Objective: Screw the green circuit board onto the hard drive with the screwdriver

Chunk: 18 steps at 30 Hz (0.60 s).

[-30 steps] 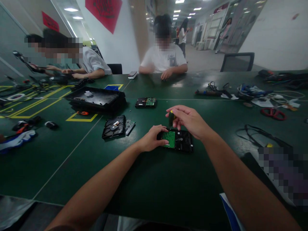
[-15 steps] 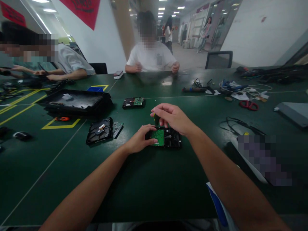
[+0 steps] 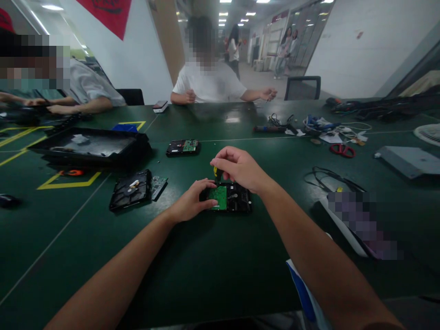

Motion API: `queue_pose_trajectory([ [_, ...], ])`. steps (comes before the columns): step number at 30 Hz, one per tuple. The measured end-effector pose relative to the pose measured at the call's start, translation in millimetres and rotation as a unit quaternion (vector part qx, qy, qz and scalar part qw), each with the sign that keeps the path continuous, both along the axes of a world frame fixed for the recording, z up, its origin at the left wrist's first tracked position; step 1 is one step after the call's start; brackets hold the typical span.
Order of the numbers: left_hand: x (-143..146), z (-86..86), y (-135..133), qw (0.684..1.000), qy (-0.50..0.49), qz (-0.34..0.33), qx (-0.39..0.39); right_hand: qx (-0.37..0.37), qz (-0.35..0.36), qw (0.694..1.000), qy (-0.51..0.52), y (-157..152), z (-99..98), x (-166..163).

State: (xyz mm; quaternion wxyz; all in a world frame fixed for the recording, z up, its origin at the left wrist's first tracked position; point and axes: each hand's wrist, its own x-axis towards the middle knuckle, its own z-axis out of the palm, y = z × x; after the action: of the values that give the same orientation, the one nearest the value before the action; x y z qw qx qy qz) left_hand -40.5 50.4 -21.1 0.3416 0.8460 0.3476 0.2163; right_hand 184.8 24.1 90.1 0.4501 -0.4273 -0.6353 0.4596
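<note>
- While the opened drive (image 3: 129,192) and the loose circuit board (image 3: 158,188) lie near, left of the left hand (image 3: 194,201), a careless sideways pull could knock them.
- The left hand clasps the left end of the hard drive (image 3: 239,200), which lies on the table (image 3: 206,266) between both hands, thumb over its green board (image 3: 222,197), fingers at the far edge; a slack hold could let the drive turn under twisting.
- The screwdriver (image 3: 217,172) stands close to those fingers, so a slip could jab them or scrape the board. Its tip is hidden; I cannot tell whether it is seated.
- The right hand (image 3: 239,169) pinches the handle between thumb and fingers; a slanted push could make the tip ride out.
- Against half a second ago, the view is swung right: the black tray (image 3: 103,156) appears further left, both hands keep their places, and more yellow shows on the screwdriver.
- The outstretched hand of the person opposite (image 3: 270,94) reaches further right, and a fan (image 3: 429,135) enters at the right edge.
</note>
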Motion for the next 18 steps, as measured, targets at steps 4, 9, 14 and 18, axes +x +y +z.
queue_pose_trajectory([
  [4,-0.6,-0.6,0.3,1.0,-0.01,-0.004,0.013,-0.003,0.042,0.999,0.015,1.2,0.7,1.3],
  [9,0.2,2.1,-2.0,1.0,-0.013,-0.005,0.02,-0.04,0.054,0.997,0.044,1.5,0.1,1.9],
  [14,0.7,3.8,-3.0,1.0,-0.019,0.0,0.015,0.024,0.013,0.999,-0.027,1.8,1.5,3.0],
  [18,-0.2,2.6,-1.7,0.999,-0.028,-0.008,0.018,0.021,-0.03,0.999,-0.004,3.8,-0.2,1.7],
])
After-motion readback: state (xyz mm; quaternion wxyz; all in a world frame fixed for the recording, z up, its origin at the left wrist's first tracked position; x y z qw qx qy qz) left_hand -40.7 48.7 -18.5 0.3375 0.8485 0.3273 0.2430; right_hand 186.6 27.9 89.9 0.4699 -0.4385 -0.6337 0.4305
